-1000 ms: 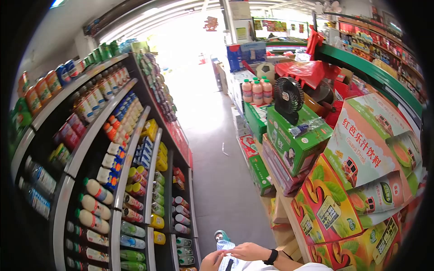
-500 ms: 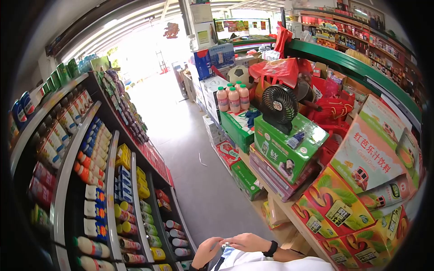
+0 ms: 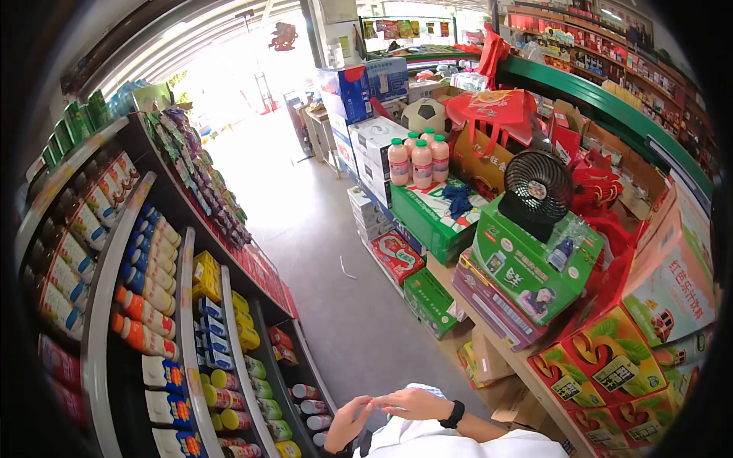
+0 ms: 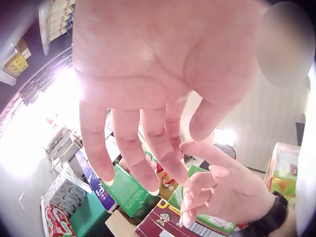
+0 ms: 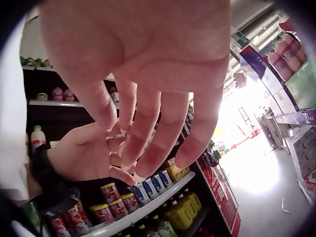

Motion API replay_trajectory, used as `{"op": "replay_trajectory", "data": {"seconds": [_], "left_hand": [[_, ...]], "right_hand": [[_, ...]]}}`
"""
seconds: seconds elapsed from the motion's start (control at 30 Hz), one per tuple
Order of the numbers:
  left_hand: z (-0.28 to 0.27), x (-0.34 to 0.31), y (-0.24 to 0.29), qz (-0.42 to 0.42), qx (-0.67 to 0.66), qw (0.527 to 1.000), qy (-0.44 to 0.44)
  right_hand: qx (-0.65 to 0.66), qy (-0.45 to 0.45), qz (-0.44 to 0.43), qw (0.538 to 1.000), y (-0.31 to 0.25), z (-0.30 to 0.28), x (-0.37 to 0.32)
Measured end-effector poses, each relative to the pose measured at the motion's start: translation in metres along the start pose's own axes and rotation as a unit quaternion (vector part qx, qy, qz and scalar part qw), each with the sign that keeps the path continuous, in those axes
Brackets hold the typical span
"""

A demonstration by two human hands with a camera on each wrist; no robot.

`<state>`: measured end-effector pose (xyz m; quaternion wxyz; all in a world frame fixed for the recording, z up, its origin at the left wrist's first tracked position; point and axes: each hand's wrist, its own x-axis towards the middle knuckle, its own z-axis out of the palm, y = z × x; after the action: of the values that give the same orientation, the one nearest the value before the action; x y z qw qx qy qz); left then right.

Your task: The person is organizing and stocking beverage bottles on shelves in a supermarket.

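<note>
In the head view, both hands are held in front of the body at the bottom. The left hand [image 3: 349, 424] has loosely bent fingers and holds nothing. Its fingertips meet those of the right hand [image 3: 416, 403], which wears a black band [image 3: 453, 414] on its wrist. Seen from the left wrist, the left palm [image 4: 163, 54] fills the top, with the right hand [image 4: 237, 192] just beyond its fingertips. From the right wrist, the right palm [image 5: 143, 44] is bare too, its fingers bent loosely, and the left hand [image 5: 81, 150] overlaps behind them.
A drink shelf [image 3: 114, 237] lines the left of the aisle floor [image 3: 305, 252]. On the right stand stacked cartons [image 3: 603, 366], a green box [image 3: 504, 267] bearing a black fan [image 3: 538, 187], pink bottles [image 3: 421, 164] and a football [image 3: 426, 116]. A white strip [image 3: 347, 267] lies on the floor.
The view has turned and moved forward along the aisle, so the fan, bottles and boxes appear nearer. Both hands stay together before the body, holding nothing.
</note>
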<state>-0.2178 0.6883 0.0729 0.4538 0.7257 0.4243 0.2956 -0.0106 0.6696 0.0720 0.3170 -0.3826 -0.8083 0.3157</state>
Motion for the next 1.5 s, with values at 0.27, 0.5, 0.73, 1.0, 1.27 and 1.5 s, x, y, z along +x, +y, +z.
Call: {"op": "replay_trajectory", "data": {"seconds": [0.27,0.5,0.73,1.0,1.27,1.5], "left_hand": [[-0.012,0.081,-0.03,-0.001,-0.024,0.999,-0.021],[-0.052,0.188,-0.031,-0.026,-0.032,0.999,0.015],[-0.067,0.328,-0.005,0.068,0.046,0.996,-0.046],[-0.054,0.415,-0.036,0.062,0.051,0.987,-0.139],[-0.085,0.502,-0.062,0.054,-0.001,0.98,-0.191],[-0.1,0.636,-0.04,0.128,-0.095,0.954,-0.254]], "right_hand": [[0.021,-0.033,0.031,0.999,0.072,-0.019,0.058],[-0.066,-0.006,-0.083,0.994,0.134,-0.082,0.171],[-0.074,0.102,-0.099,0.987,0.186,-0.155,0.216],[0.026,0.183,0.055,0.981,0.233,-0.201,0.228],[-0.068,0.359,0.188,0.912,0.271,-0.247,0.285],[0.002,0.548,0.255,0.796,0.299,-0.287,0.347]]}}
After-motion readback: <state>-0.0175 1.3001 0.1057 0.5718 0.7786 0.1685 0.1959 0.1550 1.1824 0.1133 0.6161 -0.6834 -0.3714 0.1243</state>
